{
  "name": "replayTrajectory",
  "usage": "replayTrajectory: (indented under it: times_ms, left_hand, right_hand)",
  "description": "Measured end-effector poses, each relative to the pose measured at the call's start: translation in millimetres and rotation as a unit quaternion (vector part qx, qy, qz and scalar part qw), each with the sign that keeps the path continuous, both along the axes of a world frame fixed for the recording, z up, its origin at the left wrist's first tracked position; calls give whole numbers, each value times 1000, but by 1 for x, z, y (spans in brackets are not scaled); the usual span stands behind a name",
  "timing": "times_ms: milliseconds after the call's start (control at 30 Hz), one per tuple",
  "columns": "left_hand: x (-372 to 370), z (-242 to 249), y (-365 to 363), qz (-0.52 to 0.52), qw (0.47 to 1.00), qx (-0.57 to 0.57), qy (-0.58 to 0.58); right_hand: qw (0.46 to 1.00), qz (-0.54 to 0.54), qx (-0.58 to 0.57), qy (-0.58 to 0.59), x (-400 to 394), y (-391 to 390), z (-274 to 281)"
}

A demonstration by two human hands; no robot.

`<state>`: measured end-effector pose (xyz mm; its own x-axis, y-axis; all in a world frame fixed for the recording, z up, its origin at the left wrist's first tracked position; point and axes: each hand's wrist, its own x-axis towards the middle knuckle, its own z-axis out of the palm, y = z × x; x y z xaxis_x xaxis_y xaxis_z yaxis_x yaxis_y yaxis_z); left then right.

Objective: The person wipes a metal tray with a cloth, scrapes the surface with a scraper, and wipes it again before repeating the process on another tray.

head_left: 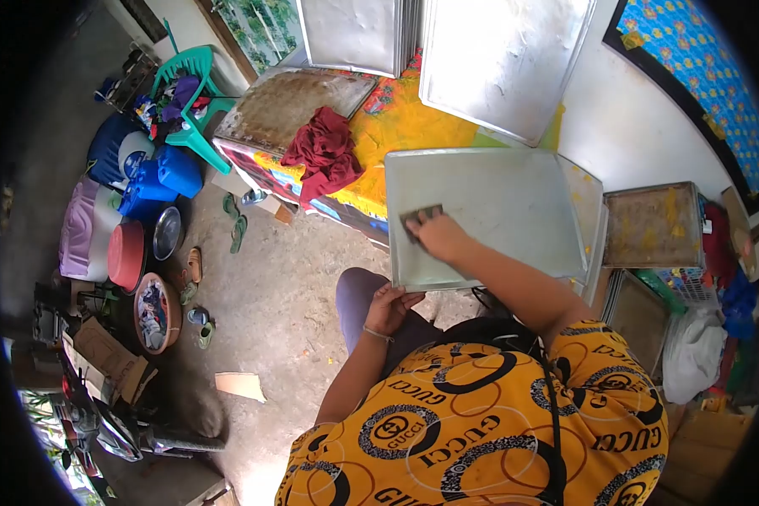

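Note:
A large grey metal tray [506,202] lies in front of me, partly on a table with a yellow cloth [379,139]. My right hand [434,234] presses a dark brown pad [430,212] onto the tray's surface near its left side. At the tray's near left corner, my left hand [388,308] grips the edge, with a bracelet on its wrist. To the left of the tray, a crumpled dark red cloth [325,154] rests on the table, partly over a stained brown tray [282,108].
Metal trays [506,63] stand upright against the wall behind the table. A stained tray [652,226] tops a crate at right. Left on the floor are a green chair [190,105], blue containers [162,181], a red basin [126,255] and a tub of clothes [173,312].

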<state>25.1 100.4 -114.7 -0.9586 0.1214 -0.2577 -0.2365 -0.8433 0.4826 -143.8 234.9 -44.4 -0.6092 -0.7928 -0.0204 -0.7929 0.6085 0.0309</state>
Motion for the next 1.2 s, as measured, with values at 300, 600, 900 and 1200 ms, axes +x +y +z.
replayTrajectory:
  times_ms: [300,600,900,1200]
  left_hand:
    - [12,27,-18,133,970,-193,-59]
    - [84,-48,-106,-146,546,-810,-157]
    - [-36,68,-43,-51,403,-914,-4]
    - [-158,103,20,-286,293,-907,97]
  right_hand:
    - [969,-100,-108,-198,44,81,82]
    - [938,-216,-203,-181,23,180,87]
    - [991,-99,-42,-79,75,198,37]
    - [995,-46,-28,-78,47,150,29]
